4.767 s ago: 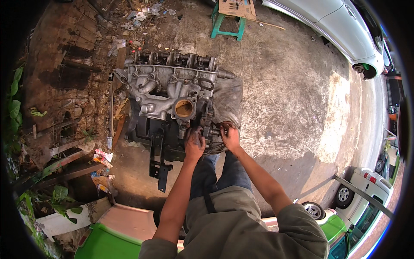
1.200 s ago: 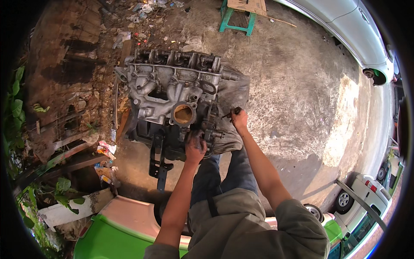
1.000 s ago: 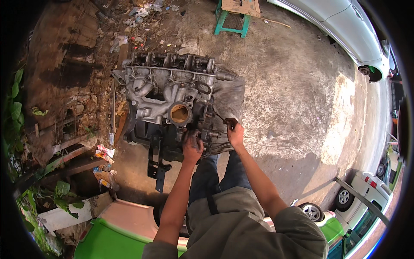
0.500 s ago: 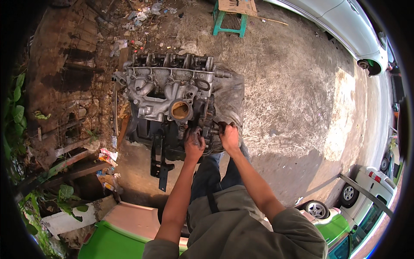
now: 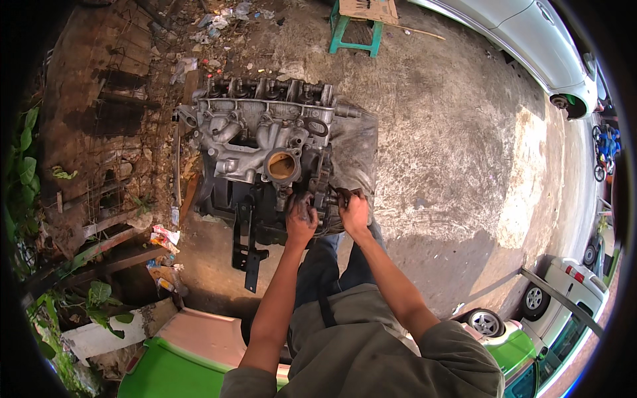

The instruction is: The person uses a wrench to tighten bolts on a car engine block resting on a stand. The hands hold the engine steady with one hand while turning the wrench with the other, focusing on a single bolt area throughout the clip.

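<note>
A greasy car engine (image 5: 229,123) stands before me, its valve gear showing along the far side and a grey metal intake manifold (image 5: 232,162) on the near side. The manifold's round opening (image 5: 282,166) has a brownish inside. My left hand (image 5: 302,217), fingers blackened, is curled against dark parts at the engine's near right corner. Just right of it, my right hand (image 5: 353,209) is closed, its thumb and fingers pinched at the engine's right end. What either hand grips is too dark and too covered to make out. A black slotted bracket (image 5: 251,265) juts from the engine toward me.
A green stool (image 5: 354,40) with cardboard on top stands beyond the engine. Rubble, litter and planks (image 5: 126,259) lie on the left. A silver car (image 5: 531,33) is at the far right, a white vehicle (image 5: 564,292) at the near right, and a green panel (image 5: 169,371) behind me.
Both hands keep almost the same place and grip on the engine. The view has shifted slightly, and a blue motorcycle has appeared on the road at the right edge.
</note>
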`<state>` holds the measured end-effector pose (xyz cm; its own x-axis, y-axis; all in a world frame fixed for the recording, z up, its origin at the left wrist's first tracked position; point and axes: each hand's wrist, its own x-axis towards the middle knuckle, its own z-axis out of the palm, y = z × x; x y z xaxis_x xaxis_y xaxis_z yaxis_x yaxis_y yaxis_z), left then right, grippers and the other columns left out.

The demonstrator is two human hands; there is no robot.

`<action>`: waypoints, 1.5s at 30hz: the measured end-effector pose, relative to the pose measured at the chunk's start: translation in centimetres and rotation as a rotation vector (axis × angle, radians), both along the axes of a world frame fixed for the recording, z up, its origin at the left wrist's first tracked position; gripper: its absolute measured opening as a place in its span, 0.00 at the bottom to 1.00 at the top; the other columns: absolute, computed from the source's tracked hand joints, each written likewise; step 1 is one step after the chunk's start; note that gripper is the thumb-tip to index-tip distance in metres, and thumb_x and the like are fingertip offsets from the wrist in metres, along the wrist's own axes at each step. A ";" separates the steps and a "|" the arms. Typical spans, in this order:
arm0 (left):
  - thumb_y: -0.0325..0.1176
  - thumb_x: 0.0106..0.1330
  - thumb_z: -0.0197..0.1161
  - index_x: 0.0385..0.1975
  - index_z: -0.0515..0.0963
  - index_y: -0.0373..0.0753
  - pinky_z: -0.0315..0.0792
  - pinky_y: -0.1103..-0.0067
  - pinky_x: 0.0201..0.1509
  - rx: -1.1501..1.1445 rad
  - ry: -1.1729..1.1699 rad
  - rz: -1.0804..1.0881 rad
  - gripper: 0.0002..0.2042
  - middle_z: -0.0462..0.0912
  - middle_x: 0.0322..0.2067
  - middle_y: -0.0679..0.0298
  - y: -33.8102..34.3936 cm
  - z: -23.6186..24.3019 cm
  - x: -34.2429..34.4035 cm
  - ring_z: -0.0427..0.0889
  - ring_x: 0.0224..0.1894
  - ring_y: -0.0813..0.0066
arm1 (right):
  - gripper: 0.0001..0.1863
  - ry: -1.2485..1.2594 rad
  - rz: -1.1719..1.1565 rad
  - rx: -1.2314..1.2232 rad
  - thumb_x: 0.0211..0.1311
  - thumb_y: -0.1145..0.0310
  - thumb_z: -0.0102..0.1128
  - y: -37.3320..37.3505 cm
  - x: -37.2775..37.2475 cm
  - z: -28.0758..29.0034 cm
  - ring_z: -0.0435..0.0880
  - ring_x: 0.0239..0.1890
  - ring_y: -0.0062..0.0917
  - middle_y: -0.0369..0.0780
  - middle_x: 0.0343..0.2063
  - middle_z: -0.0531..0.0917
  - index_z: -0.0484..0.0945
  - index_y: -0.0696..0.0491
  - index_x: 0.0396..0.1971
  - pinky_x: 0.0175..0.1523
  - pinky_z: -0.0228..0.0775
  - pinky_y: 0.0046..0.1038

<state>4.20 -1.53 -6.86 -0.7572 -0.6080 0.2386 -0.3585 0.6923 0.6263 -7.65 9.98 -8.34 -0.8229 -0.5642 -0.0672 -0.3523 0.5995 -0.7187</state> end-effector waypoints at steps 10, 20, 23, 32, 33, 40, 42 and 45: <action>0.22 0.54 0.52 0.38 0.72 0.33 0.70 0.61 0.49 0.073 -0.036 0.054 0.11 0.76 0.33 0.51 0.3 0.3 -0.1 0.74 0.38 0.52 | 0.11 -0.104 0.027 -0.017 0.54 0.73 0.60 -0.1 -0.1 0.0 0.77 0.40 0.45 0.51 0.33 0.80 0.84 0.53 0.38 0.48 0.69 0.42; 0.22 0.55 0.51 0.39 0.72 0.32 0.70 0.60 0.52 0.029 -0.043 0.022 0.11 0.76 0.33 0.51 0.2 -0.4 0.0 0.75 0.40 0.51 | 0.11 0.082 0.241 -0.006 0.57 0.69 0.61 1.1 -1.6 0.4 0.79 0.37 0.44 0.49 0.34 0.79 0.84 0.51 0.41 0.45 0.72 0.39; 0.22 0.55 0.51 0.38 0.71 0.32 0.70 0.60 0.52 0.036 -0.034 0.039 0.11 0.76 0.33 0.51 0.3 0.1 -0.2 0.75 0.40 0.50 | 0.11 -0.146 0.130 -0.052 0.53 0.71 0.62 0.7 -1.6 0.3 0.77 0.41 0.43 0.48 0.33 0.81 0.84 0.53 0.38 0.47 0.71 0.39; 0.22 0.55 0.51 0.37 0.71 0.33 0.70 0.59 0.49 0.083 -0.047 0.062 0.10 0.76 0.33 0.50 0.4 0.2 -0.2 0.74 0.39 0.48 | 0.11 -0.032 0.172 -0.049 0.52 0.72 0.62 -0.4 -1.0 0.2 0.78 0.40 0.46 0.50 0.32 0.80 0.82 0.55 0.36 0.46 0.71 0.41; 0.22 0.55 0.51 0.38 0.71 0.33 0.70 0.59 0.49 0.081 -0.050 0.061 0.10 0.76 0.34 0.50 0.5 0.3 -0.2 0.75 0.39 0.48 | 0.10 -0.045 0.164 -0.064 0.52 0.72 0.62 -0.6 -1.2 0.3 0.78 0.39 0.46 0.50 0.32 0.79 0.82 0.55 0.36 0.45 0.71 0.41; 0.24 0.55 0.52 0.41 0.72 0.34 0.72 0.61 0.54 0.054 -0.063 0.061 0.13 0.77 0.36 0.51 0.5 0.7 -0.1 0.76 0.44 0.49 | 0.12 -0.133 0.004 -0.068 0.53 0.70 0.63 -3.4 -5.3 -3.9 0.79 0.36 0.52 0.55 0.33 0.79 0.80 0.56 0.38 0.40 0.71 0.44; 0.24 0.55 0.53 0.41 0.72 0.35 0.72 0.61 0.54 0.022 -0.054 0.044 0.13 0.77 0.37 0.52 0.4 0.5 0.0 0.76 0.44 0.50 | 0.14 -0.169 -0.059 -0.014 0.54 0.67 0.64 -4.7 -6.8 -7.1 0.81 0.35 0.51 0.57 0.35 0.80 0.80 0.57 0.39 0.39 0.72 0.44; 0.25 0.56 0.53 0.42 0.72 0.35 0.72 0.61 0.55 -0.017 -0.068 0.024 0.13 0.77 0.39 0.52 0.3 0.1 0.2 0.77 0.45 0.50 | 0.17 -0.776 -0.174 0.113 0.57 0.63 0.61 -6.3 -8.9 -12.3 0.84 0.35 0.49 0.57 0.39 0.81 0.79 0.58 0.42 0.38 0.75 0.40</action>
<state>4.43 -1.23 -6.80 -0.7571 -0.6227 0.1975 -0.4169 0.6933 0.5878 -16.58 3.66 -20.65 -0.5932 -0.3878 -0.7055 0.3281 0.6838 -0.6517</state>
